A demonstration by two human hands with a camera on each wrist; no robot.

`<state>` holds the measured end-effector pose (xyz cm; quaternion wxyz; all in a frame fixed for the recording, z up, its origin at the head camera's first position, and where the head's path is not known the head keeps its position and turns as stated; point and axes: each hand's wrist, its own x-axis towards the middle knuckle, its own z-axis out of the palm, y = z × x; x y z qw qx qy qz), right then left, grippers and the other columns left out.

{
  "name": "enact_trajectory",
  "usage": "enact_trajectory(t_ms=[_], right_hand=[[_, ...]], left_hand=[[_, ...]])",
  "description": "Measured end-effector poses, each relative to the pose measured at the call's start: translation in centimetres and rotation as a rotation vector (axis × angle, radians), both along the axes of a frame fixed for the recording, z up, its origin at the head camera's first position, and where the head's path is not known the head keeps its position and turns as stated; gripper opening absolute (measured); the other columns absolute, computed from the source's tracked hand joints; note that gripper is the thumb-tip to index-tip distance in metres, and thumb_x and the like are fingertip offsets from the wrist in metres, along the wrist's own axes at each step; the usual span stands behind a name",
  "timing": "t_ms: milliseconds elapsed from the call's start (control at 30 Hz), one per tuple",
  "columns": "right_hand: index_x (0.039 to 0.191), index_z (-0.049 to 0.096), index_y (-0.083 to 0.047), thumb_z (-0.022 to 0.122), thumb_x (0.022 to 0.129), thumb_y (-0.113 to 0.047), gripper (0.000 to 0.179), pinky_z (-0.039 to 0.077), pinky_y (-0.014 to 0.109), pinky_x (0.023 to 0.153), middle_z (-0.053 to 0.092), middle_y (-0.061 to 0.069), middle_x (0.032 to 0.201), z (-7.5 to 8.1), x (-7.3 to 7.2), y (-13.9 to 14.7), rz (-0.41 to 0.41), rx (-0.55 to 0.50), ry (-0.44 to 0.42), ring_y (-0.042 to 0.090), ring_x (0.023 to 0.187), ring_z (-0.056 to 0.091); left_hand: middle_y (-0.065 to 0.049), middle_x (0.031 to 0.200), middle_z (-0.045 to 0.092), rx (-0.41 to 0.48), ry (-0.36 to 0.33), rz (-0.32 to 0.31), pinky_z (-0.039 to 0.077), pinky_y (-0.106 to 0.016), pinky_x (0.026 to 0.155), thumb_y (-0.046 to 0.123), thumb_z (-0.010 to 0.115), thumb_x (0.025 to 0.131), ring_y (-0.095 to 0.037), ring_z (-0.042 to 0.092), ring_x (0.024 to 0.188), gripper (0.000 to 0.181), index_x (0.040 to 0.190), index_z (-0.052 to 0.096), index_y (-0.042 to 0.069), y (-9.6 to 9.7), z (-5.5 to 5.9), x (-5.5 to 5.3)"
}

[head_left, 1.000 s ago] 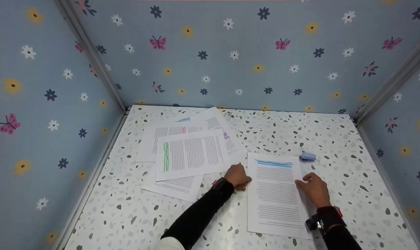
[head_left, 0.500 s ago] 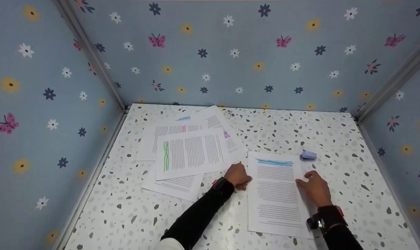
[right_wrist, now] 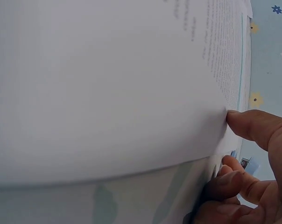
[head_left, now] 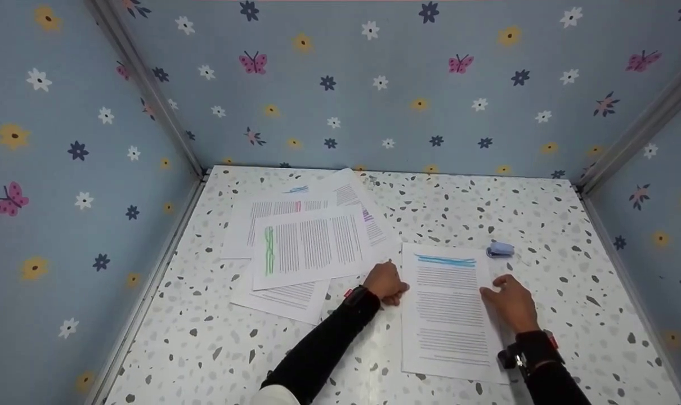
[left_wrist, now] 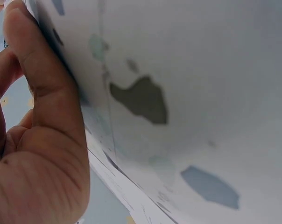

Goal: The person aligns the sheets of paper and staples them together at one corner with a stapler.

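Note:
A printed sheet of paper [head_left: 447, 315] with blue highlighter strokes across its top lies upright on the speckled table, in front of me and to the right. At its left edge, my left hand [head_left: 384, 283] has its fingers curled and pinches the margin; the left wrist view shows the thumb [left_wrist: 50, 79] reaching to the paper. My right hand [head_left: 512, 304] pinches the opposite edge, its thumb [right_wrist: 255, 123] on top and the other fingers bent at the side. That edge bows up slightly in the right wrist view. A small light-blue stapler [head_left: 500, 250] lies beyond the right hand.
Several printed sheets [head_left: 312, 247] overlap loosely at the left, marked in green, pink, purple and blue. The speckled table [head_left: 194, 337] is bounded by a flower-patterned back wall [head_left: 352, 101] and side walls [head_left: 42, 236].
Both hands keep their places on the sheet's two sides. The view shifts slightly, with wall and table sliding up a little in the picture.

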<state>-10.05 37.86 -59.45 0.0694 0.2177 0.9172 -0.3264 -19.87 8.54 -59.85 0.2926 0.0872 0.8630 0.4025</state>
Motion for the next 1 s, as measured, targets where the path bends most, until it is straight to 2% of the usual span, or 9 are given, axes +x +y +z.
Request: enact_trajectory(t_ms=[267,633,733,833,933,1000], right_hand=[[0.121,0.056,0.001,0.068,0.095,-0.037,0.048,0.047,0.044,0.079,0.055,0.031,0.134,0.6,-0.4,-0.2,0.001,0.007,0.002,0.036,0.101,0.06],[0.12,0.056,0.003,0.068,0.095,-0.037,0.048,0.046,0.039,0.072,0.059,0.031,0.129,0.3,-0.1,-0.1,0.027,0.012,0.025,0.032,0.092,0.062],[0.123,0.056,0.003,0.064,0.097,-0.041,0.051,0.047,0.041,0.075,0.058,0.03,0.131,0.4,-0.2,0.0,0.012,0.005,0.024,0.034,0.097,0.061],[0.127,0.056,0.003,0.053,0.101,-0.051,0.06,0.047,0.043,0.078,0.058,0.028,0.13,0.4,-0.3,0.4,-0.006,-0.028,0.026,0.035,0.101,0.06],[0.129,0.056,0.002,0.044,0.104,-0.056,0.065,0.047,0.041,0.072,0.062,0.024,0.111,0.4,0.0,0.9,-0.037,-0.128,0.013,0.032,0.088,0.06],[0.129,0.055,0.003,0.042,0.104,-0.056,0.065,0.047,0.038,0.064,0.062,0.018,0.096,0.4,0.2,1.1,-0.057,-0.195,0.004,0.027,0.075,0.059]], left_hand=[[-0.009,0.053,0.066,0.027,-0.013,0.024,0.049,-0.025,0.039,0.011,0.077,0.091,-0.019,0.066,0.045,0.032,0.063,0.07,-0.001,-0.2,0.4,-0.1],[-0.007,0.051,0.065,0.062,-0.012,0.015,0.047,-0.024,0.037,0.009,0.077,0.091,-0.016,0.063,0.041,0.035,0.058,0.068,0.001,-0.4,-0.3,0.0],[-0.008,0.053,0.066,0.083,-0.008,0.027,0.047,-0.024,0.037,0.009,0.077,0.09,-0.017,0.064,0.043,0.031,0.062,0.068,0.001,-0.4,-0.1,-0.1],[-0.009,0.057,0.067,0.123,-0.018,0.037,0.05,-0.025,0.04,0.011,0.077,0.091,-0.018,0.066,0.046,0.027,0.068,0.068,0.0,-0.5,0.2,-0.1],[-0.01,0.063,0.07,0.158,-0.029,0.026,0.054,-0.028,0.045,0.017,0.074,0.095,-0.021,0.07,0.053,0.027,0.076,0.069,-0.001,-1.1,0.8,0.1],[-0.011,0.068,0.071,0.181,0.007,0.004,0.057,-0.031,0.049,0.021,0.071,0.098,-0.024,0.072,0.058,0.028,0.082,0.071,-0.002,-1.9,1.5,0.0]])
